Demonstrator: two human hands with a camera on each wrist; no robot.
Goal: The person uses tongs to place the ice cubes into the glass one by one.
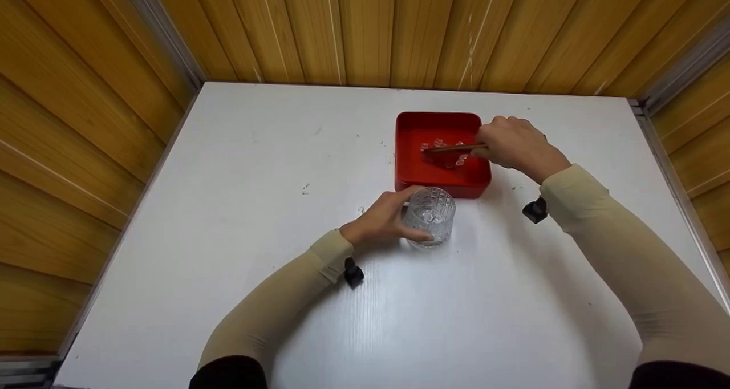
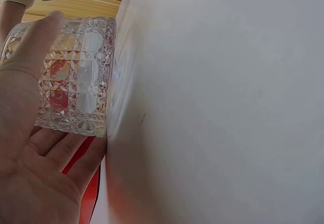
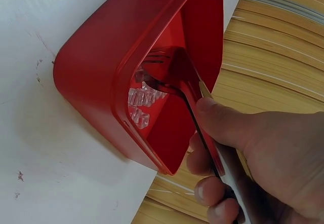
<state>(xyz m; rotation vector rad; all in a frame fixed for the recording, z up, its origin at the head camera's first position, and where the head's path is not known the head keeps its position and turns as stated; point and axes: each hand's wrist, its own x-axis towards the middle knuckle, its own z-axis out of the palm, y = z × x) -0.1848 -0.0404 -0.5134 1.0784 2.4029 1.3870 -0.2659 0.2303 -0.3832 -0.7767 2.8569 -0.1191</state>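
Gripping tongs (image 1: 462,147) in right hand (image 1: 513,144), with thumb pressed on one side and fingers curled round the other. Reaching over right-hand wall of red box (image 1: 442,190), with slotted, fork-like end down inside, at clear cubes (image 1: 439,142). Cannot tell whether pinching a cube. Holding well back from the tip, probably to leave the working end free and to avoid touching cubes directly. Pointing leftward in head view, from hand toward middle of box; lying nearly crosswise along its long axis, and sloping down below the rim toward the tip. Clasping cut-pattern glass (image 1: 436,213) in left hand (image 1: 383,218), with thumb along near side and fingers wrapped behind, on far side. Standing upright on white table (image 1: 228,235), with mouth up and long axis vertical, just in front of near wall of box. Cannot tell whether touching that wall. Likely held this way against tipping, and set close for easy reach with tongs. Cannot tell what lies inside glass: too much pattern and refraction. Scattered on box floor: cubes, some in a loose cluster near tongs' tip, partly hidden by it.
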